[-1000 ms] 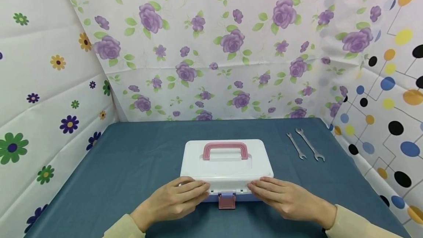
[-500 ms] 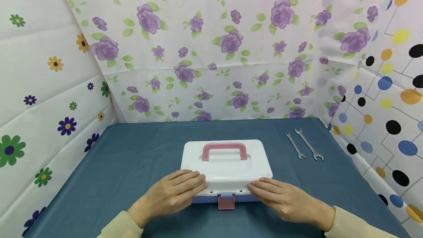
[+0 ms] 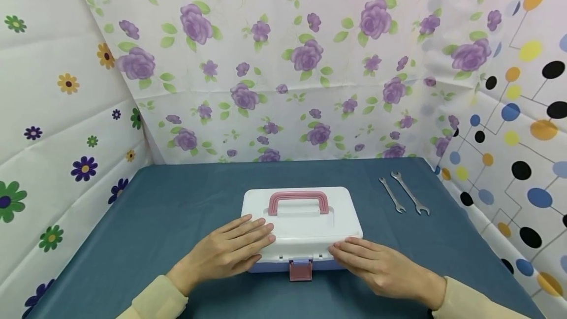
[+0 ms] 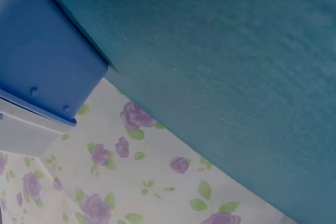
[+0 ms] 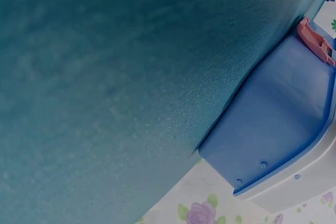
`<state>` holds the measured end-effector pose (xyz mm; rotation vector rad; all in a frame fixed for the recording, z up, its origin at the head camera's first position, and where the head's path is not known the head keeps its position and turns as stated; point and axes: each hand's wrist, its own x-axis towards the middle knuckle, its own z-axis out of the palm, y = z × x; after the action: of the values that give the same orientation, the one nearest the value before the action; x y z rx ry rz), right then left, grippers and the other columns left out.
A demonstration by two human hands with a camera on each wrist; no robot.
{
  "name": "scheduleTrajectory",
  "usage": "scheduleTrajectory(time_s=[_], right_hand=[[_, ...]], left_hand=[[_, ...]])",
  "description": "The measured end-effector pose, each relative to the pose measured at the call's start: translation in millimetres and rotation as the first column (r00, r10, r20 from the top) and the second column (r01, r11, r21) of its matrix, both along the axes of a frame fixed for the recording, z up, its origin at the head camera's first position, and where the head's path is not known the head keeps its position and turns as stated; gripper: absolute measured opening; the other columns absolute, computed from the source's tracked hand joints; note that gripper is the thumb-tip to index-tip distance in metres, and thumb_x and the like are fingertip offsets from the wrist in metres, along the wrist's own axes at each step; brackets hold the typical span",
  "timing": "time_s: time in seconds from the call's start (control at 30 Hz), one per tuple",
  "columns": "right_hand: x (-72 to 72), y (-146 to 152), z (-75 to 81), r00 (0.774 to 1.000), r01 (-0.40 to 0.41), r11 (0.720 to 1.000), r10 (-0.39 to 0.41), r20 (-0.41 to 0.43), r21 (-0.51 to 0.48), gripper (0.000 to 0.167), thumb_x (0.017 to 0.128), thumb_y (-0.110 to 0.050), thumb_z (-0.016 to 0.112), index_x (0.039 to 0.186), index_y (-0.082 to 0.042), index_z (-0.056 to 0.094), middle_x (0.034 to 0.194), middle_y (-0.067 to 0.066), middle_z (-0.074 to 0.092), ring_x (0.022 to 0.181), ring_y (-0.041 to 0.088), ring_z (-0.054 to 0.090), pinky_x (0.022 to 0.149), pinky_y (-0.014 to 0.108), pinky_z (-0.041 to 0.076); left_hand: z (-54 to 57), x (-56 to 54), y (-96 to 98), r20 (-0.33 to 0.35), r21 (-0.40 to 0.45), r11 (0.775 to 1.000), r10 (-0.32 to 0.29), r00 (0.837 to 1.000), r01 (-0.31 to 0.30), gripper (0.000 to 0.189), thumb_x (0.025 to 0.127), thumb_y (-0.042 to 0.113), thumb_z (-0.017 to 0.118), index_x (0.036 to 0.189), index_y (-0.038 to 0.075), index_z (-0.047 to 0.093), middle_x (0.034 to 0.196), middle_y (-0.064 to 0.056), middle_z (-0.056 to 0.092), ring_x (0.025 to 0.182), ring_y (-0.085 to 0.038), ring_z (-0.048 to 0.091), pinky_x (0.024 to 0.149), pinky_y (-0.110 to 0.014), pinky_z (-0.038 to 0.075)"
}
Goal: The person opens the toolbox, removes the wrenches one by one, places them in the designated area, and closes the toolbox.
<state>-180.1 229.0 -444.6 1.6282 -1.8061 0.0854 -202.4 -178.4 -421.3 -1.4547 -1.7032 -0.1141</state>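
A toolbox (image 3: 305,225) with a white lid, a blue base (image 5: 273,103) and a pink handle (image 3: 299,195) sits on the table. Its lid is down, and the pink front latch (image 3: 300,271) stands out from the front. My left hand (image 3: 228,250) lies over the lid's front left corner with fingers extended. With nearly straight fingers, my right hand (image 3: 381,267) touches the front right edge of the lid; its thumb is hidden. Neither wrist view shows the fingers; each shows one end of the box, the left one its blue side (image 4: 47,45).
Two metal open-end wrenches, a small one (image 3: 392,195) and a larger one (image 3: 410,193), lie at the back right of the blue-covered table (image 3: 190,201). Patterned cloth walls (image 3: 283,63) enclose the back and both sides.
My left hand has slid up and back from the front edge onto the lid's left corner, its fingers spreading. My right hand stays at the front edge. The whole view has shifted slightly.
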Motion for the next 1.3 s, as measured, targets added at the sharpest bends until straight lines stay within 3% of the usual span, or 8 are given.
scheduleTrajectory(time_s=[0.63, 0.87, 1.3], right_hand=[[2.4, -6.2, 3.8, 0.999, -0.009, 0.999, 0.008, -0.032, -0.038, 0.036, 0.114, -0.009, 0.041, 0.128, 0.004, 0.071, 0.144, 0.019, 0.061, 0.130, 0.030, 0.062, 0.120, 0.042, 0.038], [3.7, -12.7, 6.2, 0.998, -0.038, 0.997, 0.035, -0.047, -0.072, 0.035, 0.113, -0.009, 0.042, 0.124, 0.004, 0.073, 0.138, 0.021, 0.065, 0.127, 0.031, 0.063, 0.118, 0.043, 0.040], [7.7, -36.0, 10.2, 0.994, -0.076, 0.997, 0.076, -0.079, 0.012, 0.036, 0.113, -0.008, 0.040, 0.136, -0.001, 0.068, 0.142, 0.016, 0.063, 0.131, 0.028, 0.061, 0.112, 0.042, 0.047]], left_hand=[[-4.9, -0.5, -5.4, 0.112, 0.016, 1.000, 0.009, 0.994, -0.011, 0.042, 0.112, 0.028, 0.051, 0.142, 0.002, 0.064, 0.147, -0.014, 0.060, 0.130, -0.028, 0.063, 0.112, -0.044, 0.047], [-5.5, -0.7, -4.1, 0.115, 0.023, 1.000, -0.006, 0.993, 0.003, 0.041, 0.111, 0.027, 0.052, 0.141, 0.001, 0.064, 0.146, -0.014, 0.061, 0.129, -0.028, 0.063, 0.112, -0.044, 0.047], [-6.4, 1.6, -4.5, 0.133, 0.026, 0.999, 0.019, 0.991, -0.023, 0.041, 0.112, 0.027, 0.051, 0.142, 0.002, 0.063, 0.147, -0.013, 0.061, 0.131, -0.026, 0.062, 0.114, -0.043, 0.045]])
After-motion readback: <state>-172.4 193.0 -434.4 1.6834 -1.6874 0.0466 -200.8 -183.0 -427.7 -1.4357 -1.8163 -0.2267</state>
